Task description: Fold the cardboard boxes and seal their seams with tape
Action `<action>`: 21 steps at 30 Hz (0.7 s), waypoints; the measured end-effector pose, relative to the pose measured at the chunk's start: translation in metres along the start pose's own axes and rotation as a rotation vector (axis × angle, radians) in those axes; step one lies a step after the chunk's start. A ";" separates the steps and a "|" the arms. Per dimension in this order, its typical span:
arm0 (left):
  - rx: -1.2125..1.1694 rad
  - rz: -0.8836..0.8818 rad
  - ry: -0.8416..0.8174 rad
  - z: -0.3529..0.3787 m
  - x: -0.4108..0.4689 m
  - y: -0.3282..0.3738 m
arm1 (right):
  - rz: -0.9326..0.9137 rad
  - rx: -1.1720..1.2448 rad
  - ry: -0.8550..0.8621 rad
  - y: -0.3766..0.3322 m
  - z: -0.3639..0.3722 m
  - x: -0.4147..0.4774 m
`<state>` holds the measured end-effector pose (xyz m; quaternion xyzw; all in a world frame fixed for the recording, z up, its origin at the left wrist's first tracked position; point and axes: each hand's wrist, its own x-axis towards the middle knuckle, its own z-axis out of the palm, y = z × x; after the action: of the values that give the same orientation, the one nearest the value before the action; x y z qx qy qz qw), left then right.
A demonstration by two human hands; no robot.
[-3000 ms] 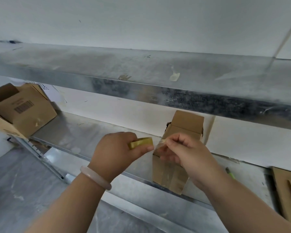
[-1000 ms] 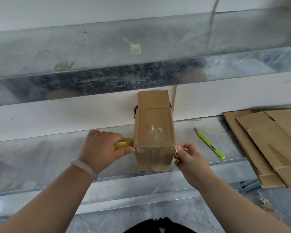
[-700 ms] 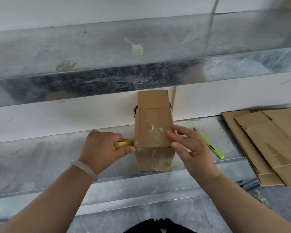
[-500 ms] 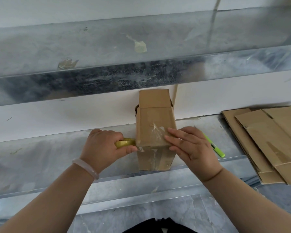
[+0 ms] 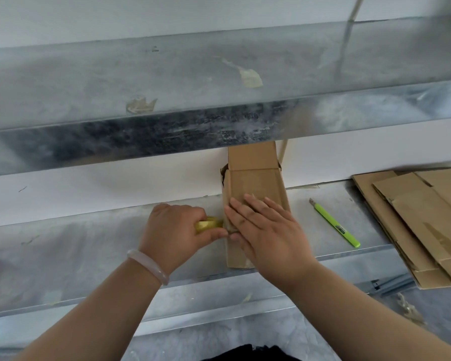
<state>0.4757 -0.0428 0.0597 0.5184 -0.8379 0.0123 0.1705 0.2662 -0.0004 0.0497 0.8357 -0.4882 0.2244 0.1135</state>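
Observation:
A small brown cardboard box [image 5: 255, 182] lies on the metal shelf [image 5: 63, 246], its far flap standing up against the white wall. My right hand [image 5: 264, 230] lies flat on the box's top face with straight fingers, pressing near the left edge. My left hand [image 5: 175, 230] grips a yellowish roll of clear tape [image 5: 208, 224] held against the box's left side. The tape on the box is mostly hidden under my right hand.
A green utility knife [image 5: 333, 222] lies on the shelf right of the box. A stack of flattened cardboard boxes [image 5: 422, 220] sits at the far right, overhanging the shelf edge. A second metal shelf [image 5: 167, 87] runs overhead.
My right hand moved from the box's right front corner onto its top and slid leftward across it, flattening out. My left hand kept the tape roll against the box's left side.

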 end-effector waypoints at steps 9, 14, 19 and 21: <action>-0.195 0.280 0.012 -0.007 -0.010 -0.024 | -0.006 0.033 0.050 0.002 0.003 -0.002; 0.114 0.264 -0.192 -0.014 0.004 -0.030 | -0.007 0.020 0.055 0.003 0.004 -0.003; 0.088 0.247 -0.287 -0.007 0.006 -0.036 | -0.005 0.012 0.079 0.003 0.006 -0.005; -0.125 0.220 -0.263 -0.010 0.002 -0.039 | 0.001 0.015 0.073 0.004 0.005 -0.004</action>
<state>0.5114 -0.0604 0.0634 0.4090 -0.9038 -0.0891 0.0891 0.2624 -0.0009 0.0429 0.8276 -0.4824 0.2584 0.1251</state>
